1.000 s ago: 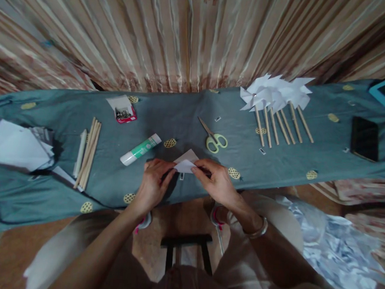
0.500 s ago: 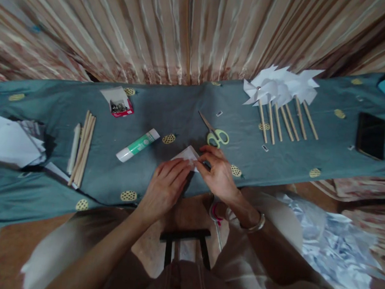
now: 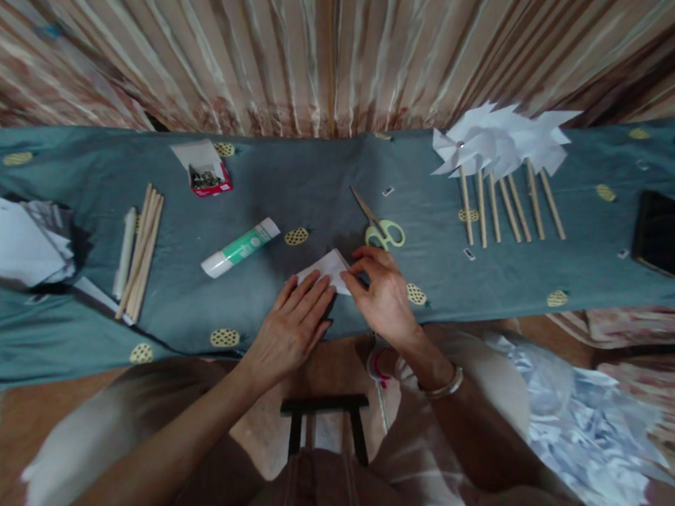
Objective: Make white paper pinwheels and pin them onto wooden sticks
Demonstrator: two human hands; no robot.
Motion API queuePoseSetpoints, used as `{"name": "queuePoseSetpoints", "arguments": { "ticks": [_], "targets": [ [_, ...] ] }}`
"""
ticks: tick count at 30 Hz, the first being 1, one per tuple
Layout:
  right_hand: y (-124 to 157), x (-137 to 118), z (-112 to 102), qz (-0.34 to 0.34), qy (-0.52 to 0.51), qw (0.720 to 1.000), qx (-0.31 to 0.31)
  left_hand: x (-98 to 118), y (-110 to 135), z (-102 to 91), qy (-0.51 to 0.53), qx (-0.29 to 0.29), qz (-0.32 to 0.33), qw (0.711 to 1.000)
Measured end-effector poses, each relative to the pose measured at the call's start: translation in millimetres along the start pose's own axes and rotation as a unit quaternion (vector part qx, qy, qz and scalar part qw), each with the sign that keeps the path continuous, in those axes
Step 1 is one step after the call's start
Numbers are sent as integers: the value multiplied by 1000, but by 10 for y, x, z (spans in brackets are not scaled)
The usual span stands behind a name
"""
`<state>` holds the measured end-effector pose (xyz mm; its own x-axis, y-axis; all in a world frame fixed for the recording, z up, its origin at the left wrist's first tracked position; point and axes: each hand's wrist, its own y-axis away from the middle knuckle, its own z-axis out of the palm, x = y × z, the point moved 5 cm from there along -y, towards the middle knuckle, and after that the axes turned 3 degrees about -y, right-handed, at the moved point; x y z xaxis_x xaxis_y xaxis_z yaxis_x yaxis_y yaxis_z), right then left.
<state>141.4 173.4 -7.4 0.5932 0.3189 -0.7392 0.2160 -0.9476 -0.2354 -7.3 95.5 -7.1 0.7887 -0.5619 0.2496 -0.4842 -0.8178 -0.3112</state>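
A folded piece of white paper [image 3: 334, 267] lies near the table's front edge, between my hands. My left hand [image 3: 294, 316] rests on its left part with the fingers stretched out flat. At the right side, my right hand [image 3: 382, 293] has thumb and forefinger pinched together at the paper's edge. Just beyond that hand lie scissors [image 3: 385, 232] with pale green handles, blades pointing away to the left. A green and white glue stick [image 3: 241, 248] lies to the left of the paper.
White paper pinwheels [image 3: 497, 145] on wooden sticks lie at the back right, near a dark phone [image 3: 660, 233]. To the left are an opened box of small metal pieces [image 3: 208, 178], wooden sticks [image 3: 144, 254] and stacked paper [image 3: 8, 237]. A bag of crumpled paper [image 3: 582, 436] stands below right.
My left fingers have drawn back a little and straightened out, so more of the paper shows. My right hand stays at the paper's right edge. The view has shifted slightly.
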Motion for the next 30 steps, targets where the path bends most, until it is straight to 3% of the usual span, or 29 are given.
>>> {"name": "queuePoseSetpoints", "arguments": {
  "ticks": [30],
  "targets": [
    [-46, 10, 8, 1, 26, 1000, -11, 8, -30, 23, -34, -19, 4, 999]
  ]
}}
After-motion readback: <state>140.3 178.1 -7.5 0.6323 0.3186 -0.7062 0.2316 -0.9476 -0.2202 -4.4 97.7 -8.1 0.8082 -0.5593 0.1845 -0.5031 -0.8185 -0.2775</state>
